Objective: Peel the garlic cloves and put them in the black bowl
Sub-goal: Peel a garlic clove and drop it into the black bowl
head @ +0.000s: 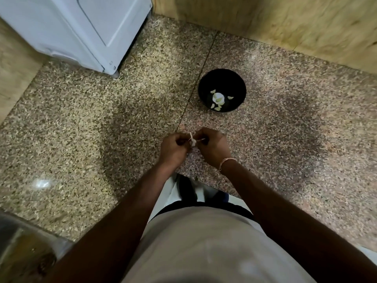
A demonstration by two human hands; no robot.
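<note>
A beige shirt (204, 242) fills the foreground above speckled terrazzo floor (81, 129). Both hands, left hand (173, 149) and right hand (212, 147), pinch a papery garlic clove (192, 141) together; the black bowl (222, 78) beyond holds pale peeled cloves (217, 98).

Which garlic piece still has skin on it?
The garlic clove pinched between the left hand and right hand; papery strips hang off it. Pieces in the black bowl look bare.

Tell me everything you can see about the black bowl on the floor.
The black bowl is round with a dark, smooth-looking inside. It stands upright on the speckled stone floor, beside a floor seam and ahead of the hands, with nothing gripping it. Inside lie several pale peeled garlic cloves, gathered near the middle and nearer side.
</note>
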